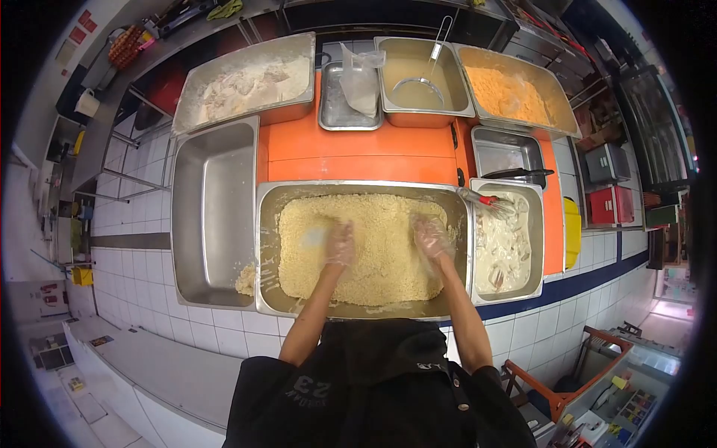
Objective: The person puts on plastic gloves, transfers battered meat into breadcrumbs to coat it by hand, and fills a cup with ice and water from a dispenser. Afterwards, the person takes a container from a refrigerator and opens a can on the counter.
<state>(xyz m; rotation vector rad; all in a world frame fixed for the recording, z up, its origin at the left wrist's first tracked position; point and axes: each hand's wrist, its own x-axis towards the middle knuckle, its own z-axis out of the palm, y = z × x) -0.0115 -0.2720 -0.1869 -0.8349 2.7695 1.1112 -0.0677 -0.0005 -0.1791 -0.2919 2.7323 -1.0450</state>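
Both hands wear clear plastic gloves and are over the pale yellow crumbs [381,257] in a long steel pan [366,184]. My left hand [341,244] is at the middle of the crumbs, its fingers stretched forward and slightly blurred. Just left of it a whitish patch [312,237] shows in the crumbs; I cannot make out what it is. Near the pan's right end, my right hand [433,237] touches the crumbs with fingers extended, partly smeared by motion. No held object is visible in either hand.
A deep steel pan [213,201] adjoins on the left. At right, a pan of creamy white batter with pieces [504,250] has a red-handled whisk [489,201] on it. Behind are a flour pan [250,89], a strainer [418,91] in liquid, and orange powder [508,93].
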